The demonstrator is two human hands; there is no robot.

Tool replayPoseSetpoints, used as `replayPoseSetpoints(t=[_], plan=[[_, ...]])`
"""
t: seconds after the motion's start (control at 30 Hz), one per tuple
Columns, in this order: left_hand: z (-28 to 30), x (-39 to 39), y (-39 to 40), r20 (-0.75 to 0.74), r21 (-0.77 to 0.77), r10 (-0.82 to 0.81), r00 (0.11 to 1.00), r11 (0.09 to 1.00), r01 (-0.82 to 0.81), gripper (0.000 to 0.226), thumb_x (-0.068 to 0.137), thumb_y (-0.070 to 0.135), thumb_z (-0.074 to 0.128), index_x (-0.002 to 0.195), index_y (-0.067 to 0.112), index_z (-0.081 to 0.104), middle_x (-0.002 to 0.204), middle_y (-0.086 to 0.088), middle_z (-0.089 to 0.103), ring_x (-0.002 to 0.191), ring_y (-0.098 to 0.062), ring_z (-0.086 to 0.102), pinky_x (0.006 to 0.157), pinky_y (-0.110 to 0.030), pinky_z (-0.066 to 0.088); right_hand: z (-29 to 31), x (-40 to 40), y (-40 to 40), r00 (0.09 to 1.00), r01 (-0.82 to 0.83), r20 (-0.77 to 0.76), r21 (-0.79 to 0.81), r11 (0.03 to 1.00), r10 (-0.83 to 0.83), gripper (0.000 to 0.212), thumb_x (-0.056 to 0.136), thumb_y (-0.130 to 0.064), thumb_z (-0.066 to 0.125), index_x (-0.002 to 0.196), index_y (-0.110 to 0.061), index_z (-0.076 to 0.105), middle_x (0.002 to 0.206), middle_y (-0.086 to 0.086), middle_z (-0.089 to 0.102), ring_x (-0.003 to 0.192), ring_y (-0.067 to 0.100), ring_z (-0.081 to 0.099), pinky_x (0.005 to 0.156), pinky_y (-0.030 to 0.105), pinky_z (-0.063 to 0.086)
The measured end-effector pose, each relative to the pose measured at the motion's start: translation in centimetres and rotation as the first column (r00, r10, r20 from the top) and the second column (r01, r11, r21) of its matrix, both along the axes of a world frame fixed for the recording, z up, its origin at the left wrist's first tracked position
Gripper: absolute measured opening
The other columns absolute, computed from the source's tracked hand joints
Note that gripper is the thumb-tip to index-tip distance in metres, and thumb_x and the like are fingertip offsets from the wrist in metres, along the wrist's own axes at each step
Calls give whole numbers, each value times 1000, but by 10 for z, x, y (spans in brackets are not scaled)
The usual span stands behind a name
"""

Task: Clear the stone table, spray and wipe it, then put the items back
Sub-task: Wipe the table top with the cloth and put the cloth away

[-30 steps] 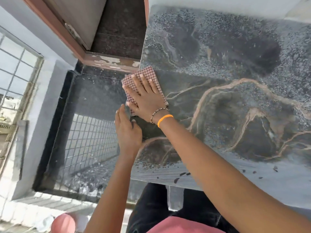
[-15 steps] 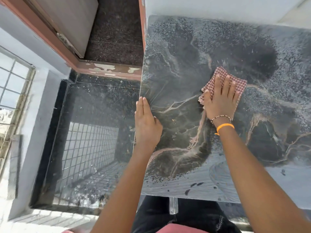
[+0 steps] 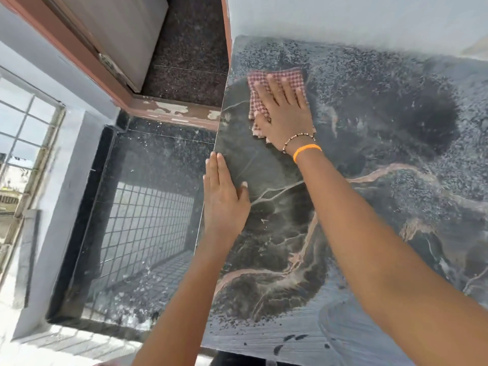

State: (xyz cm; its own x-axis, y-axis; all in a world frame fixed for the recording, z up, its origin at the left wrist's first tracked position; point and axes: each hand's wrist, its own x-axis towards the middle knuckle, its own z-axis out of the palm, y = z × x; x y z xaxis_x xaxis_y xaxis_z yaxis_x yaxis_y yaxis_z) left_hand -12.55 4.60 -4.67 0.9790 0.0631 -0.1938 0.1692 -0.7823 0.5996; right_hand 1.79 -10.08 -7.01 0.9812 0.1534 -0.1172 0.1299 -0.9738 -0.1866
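The dark veined stone table [image 3: 383, 196] fills the right half of the view, with nothing standing on it and wet patches across it. A red-and-white checked cloth [image 3: 260, 83] lies flat near the table's far left corner. My right hand [image 3: 286, 116] presses down on the cloth with fingers spread; it wears a bead bracelet and an orange band. My left hand [image 3: 224, 199] lies flat with fingers together on the table's left edge, nearer to me, holding nothing.
Left of the table, lower down, a dark glossy floor [image 3: 148, 233] reflects a window grille. A brown door frame [image 3: 169, 112] and an open door [image 3: 126, 30] stand at the far left. A white wall [image 3: 343, 17] backs the table.
My right hand slid the cloth from the table's left edge out to the middle, then back left and farther away to the far left corner. My left hand stayed on the left edge.
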Motion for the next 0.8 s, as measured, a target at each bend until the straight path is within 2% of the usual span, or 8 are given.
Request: replayPoseSetpoints(t=[0.13, 0.27, 0.33, 0.43, 0.5, 0.57, 0.67, 0.8], plan=[[0, 15, -13, 2, 68, 33, 999, 997, -33, 71, 93, 20, 46, 147, 3, 4, 157, -10, 3, 145, -23, 0, 117, -35, 2, -2, -22, -77, 948, 318, 12, 13, 948, -318, 61, 93, -42, 34, 148, -28, 13, 159, 1, 7, 147, 27, 4, 118, 47, 4], [-3, 15, -22, 6, 136, 58, 998, 989, -59, 71, 93, 18, 45, 146, 2, 1, 157, -12, 1, 145, -25, -2, 118, -36, 2, -3, -81, -64, 871, 490, 8, 19, 871, -491, 62, 93, -37, 33, 148, -27, 8, 159, 5, 3, 146, 30, 1, 118, 49, 2], [-5, 15, -23, -1, 158, 62, 998, 986, -61, 71, 93, 19, 44, 147, 3, 0, 157, -11, -1, 145, -24, -3, 118, -37, 0, -1, -90, -32, 925, 380, -5, 25, 925, -380, 61, 92, -36, 30, 148, -28, 8, 159, 4, 3, 146, 31, 1, 117, 49, 0], [-5, 20, -25, 8, 170, 51, 999, 984, -52, 70, 93, 17, 43, 147, 3, 0, 157, -11, 1, 145, -24, -4, 117, -36, -2, 3, -61, 16, 999, 40, -22, 41, 998, -40, 60, 92, -38, 28, 148, -31, 8, 159, 2, 4, 147, 29, 2, 118, 49, 1], [-4, 26, -27, 15, 189, 11, 1000, 982, -13, 70, 93, 17, 43, 147, 4, 1, 157, -10, 2, 145, -24, -4, 117, -36, -3, 4, -23, 39, 988, -151, -18, 30, 988, 152, 59, 93, -41, 32, 148, -32, 10, 159, -1, 6, 147, 27, 4, 118, 47, 1], [-2, 35, -30, 19, 179, -6, 1000, 984, 2, 72, 93, 21, 44, 147, 3, 0, 157, -10, 1, 145, -24, -4, 118, -35, -2, 8, 18, 47, 970, -243, -24, 15, 970, 243, 58, 93, -42, 31, 147, -32, 13, 159, -2, 8, 146, 26, 6, 118, 47, 2], [1, 48, -28, -6, 188, -40, 999, 981, 40, 77, 93, 33, 46, 146, 3, -1, 157, -12, -2, 145, -24, -5, 118, -34, 0, 11, 66, 33, 978, -207, -29, 24, 978, 208, 56, 95, -39, 28, 148, -31, 13, 159, -1, 9, 146, 26, 7, 119, 46, 3], [0, 51, -19, -51, 243, -139, 989, 959, 147, 89, 89, 51, 46, 147, 4, -1, 157, -9, -7, 145, -21, -8, 116, -32, -4, 8, 81, -12, 998, 59, -7, 54, 997, -59, 57, 95, -39, 28, 149, -28, 11, 159, -1, 5, 147, 25, 3, 119, 45, 2]])
